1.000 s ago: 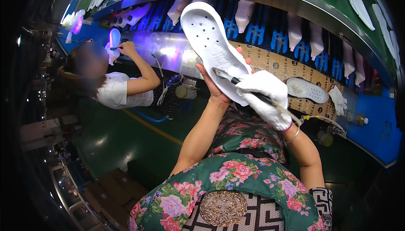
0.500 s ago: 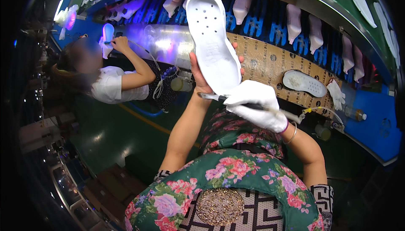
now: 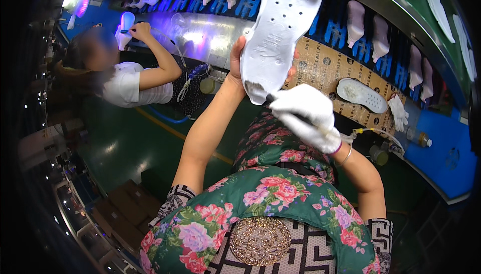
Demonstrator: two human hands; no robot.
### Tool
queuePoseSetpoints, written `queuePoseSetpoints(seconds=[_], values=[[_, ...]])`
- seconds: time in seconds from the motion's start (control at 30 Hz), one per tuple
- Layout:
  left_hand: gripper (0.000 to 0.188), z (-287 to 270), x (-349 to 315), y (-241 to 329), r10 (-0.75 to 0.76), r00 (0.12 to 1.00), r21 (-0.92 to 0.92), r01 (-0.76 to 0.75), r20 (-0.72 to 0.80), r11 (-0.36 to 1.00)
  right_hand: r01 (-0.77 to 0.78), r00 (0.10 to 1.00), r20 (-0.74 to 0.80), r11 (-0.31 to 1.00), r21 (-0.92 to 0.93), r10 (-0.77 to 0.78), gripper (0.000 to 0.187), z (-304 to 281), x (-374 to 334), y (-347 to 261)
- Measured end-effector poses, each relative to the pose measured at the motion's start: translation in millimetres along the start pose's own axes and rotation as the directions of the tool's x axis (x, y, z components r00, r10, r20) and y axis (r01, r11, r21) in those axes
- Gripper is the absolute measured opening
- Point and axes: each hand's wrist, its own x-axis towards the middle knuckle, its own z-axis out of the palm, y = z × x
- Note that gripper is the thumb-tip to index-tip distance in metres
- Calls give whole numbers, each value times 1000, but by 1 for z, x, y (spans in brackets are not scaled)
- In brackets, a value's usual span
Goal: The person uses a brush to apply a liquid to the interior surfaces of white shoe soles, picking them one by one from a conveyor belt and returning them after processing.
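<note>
While a co-worker (image 3: 125, 81) in a white top sits at far left, one hand raised with a small tool against a pale sole (image 3: 125, 26) under violet light, the person's own work sits nearer the middle. Boxes (image 3: 117, 211) lie on the green floor (image 3: 125, 144) at lower left. Coming up from the flowered sleeve, the bare left hand (image 3: 238, 61) grips a white sole (image 3: 278, 31) from behind, thumb on its left edge and fingertips showing at the right edge, so the sole stands nearly upright, heel down and toe up, held in the air above the lap and in front of the table. Its face shows small holes near the toe and a moulded patch lower down. Just below the heel, the right hand (image 3: 305, 116), in a white glove, is closed around a thin dark brush (image 3: 273, 101), whose tip touches the heel's lower edge; a thin tube (image 3: 371, 131) runs from near that hand to the right. Behind the sole, a sheet of brown cardboard (image 3: 320, 68) covers the table, and another white sole (image 3: 361, 93) lies flat on it, with a spare white glove (image 3: 399, 113) just beside it. Farther right stand a small bottle (image 3: 418, 138) and a round pot (image 3: 379, 155). Along the blue rack (image 3: 333, 31) behind, rows of pale shoe forms (image 3: 355, 18) stand upright.
</note>
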Motion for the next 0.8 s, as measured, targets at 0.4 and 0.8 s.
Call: queuePoseSetpoints(seconds=[0.4, 0.8], values=[[85, 12, 13, 6, -168, 986, -34, 168, -2, 985, 167, 986, 12, 981, -95, -167, 30, -4, 0, 0], [91, 14, 13, 17, -308, 950, 162, 311, -41, 937, 105, 993, 53, 993, -57, -102, 26, 1, -2, -9]])
